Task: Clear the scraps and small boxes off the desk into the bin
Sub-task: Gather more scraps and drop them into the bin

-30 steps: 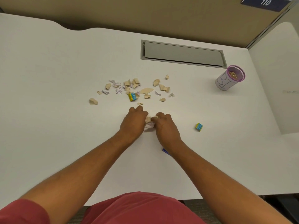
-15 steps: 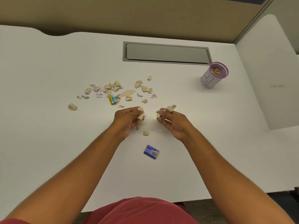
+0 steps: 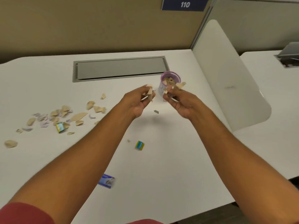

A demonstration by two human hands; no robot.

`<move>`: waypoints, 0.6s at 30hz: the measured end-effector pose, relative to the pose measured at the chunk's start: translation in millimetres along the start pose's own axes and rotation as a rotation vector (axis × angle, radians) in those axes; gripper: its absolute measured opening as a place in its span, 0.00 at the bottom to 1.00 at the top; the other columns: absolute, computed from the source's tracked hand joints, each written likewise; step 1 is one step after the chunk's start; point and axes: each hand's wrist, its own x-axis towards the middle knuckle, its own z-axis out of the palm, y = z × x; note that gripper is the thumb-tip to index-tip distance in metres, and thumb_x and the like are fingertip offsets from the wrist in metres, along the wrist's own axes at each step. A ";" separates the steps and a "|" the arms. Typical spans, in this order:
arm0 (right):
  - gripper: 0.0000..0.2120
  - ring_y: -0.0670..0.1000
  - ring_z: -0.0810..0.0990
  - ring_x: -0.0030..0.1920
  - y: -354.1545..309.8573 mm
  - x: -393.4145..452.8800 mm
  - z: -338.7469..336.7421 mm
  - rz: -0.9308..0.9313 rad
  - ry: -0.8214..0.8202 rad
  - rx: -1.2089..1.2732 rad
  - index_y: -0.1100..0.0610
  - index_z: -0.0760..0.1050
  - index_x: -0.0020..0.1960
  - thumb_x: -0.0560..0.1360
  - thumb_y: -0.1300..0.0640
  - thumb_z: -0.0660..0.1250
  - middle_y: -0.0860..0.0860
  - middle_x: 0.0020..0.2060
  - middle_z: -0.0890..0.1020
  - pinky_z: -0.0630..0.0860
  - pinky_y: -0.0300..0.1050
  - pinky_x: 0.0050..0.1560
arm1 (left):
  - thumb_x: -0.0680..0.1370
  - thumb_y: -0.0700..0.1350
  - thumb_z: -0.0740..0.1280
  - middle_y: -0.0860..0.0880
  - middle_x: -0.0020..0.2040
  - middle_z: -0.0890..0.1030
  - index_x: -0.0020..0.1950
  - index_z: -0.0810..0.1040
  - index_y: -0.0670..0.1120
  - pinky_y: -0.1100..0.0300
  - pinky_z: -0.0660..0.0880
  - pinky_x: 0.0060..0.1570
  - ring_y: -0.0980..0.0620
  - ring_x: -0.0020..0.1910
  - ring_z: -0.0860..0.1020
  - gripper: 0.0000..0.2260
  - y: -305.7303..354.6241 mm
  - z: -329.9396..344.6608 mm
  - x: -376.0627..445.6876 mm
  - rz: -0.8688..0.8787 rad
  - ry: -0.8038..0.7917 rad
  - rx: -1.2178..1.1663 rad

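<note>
Both hands are raised above the white desk [image 3: 161, 167], just in front of the small purple-rimmed bin [image 3: 170, 79], which holds tan scraps. My left hand [image 3: 137, 101] pinches a few tan paper scraps [image 3: 149, 92]. Right of it, my right hand [image 3: 179, 101] grips more scraps [image 3: 178, 86] close to the bin's rim. One small scrap [image 3: 156, 111] is below and between the hands. A pile of tan and lilac scraps [image 3: 64, 113] lies at the left with a yellow-blue box [image 3: 60, 127] in it.
A second yellow-blue box [image 3: 139, 145] and a blue-white box [image 3: 106, 181] lie on the desk near my forearms. A grey cable hatch [image 3: 119, 68] is set into the desk behind. A white divider panel [image 3: 226, 78] bounds the right side.
Both hands lifted off the desk with scraps and moved away from me to the right, up to the bin. The camera view swung right and up.
</note>
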 end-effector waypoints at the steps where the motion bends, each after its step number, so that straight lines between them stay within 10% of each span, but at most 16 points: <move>1: 0.03 0.50 0.82 0.46 -13.7 8.2 -3.0 -0.031 0.003 -0.022 0.64 0.81 0.49 0.77 0.70 0.69 0.54 0.40 0.84 0.85 0.44 0.51 | 0.78 0.31 0.70 0.39 0.47 0.84 0.52 0.83 0.38 0.64 0.82 0.32 0.46 0.42 0.85 0.06 2.2 18.6 8.8 0.012 -0.010 0.007; 11: 0.13 0.53 0.87 0.47 -72.0 64.5 -23.4 -0.120 0.060 -0.197 0.65 0.81 0.58 0.75 0.67 0.74 0.57 0.50 0.86 0.85 0.45 0.48 | 0.80 0.37 0.71 0.40 0.48 0.84 0.59 0.81 0.37 0.54 0.84 0.32 0.46 0.37 0.86 0.08 13.8 109.6 52.3 0.096 0.111 0.380; 18: 0.13 0.54 0.87 0.47 -71.7 75.3 -23.3 -0.219 0.104 -0.430 0.64 0.83 0.58 0.74 0.65 0.75 0.56 0.52 0.86 0.86 0.44 0.46 | 0.83 0.43 0.66 0.42 0.63 0.79 0.70 0.74 0.41 0.51 0.86 0.49 0.43 0.57 0.82 0.16 22.8 105.7 43.2 0.151 0.194 0.345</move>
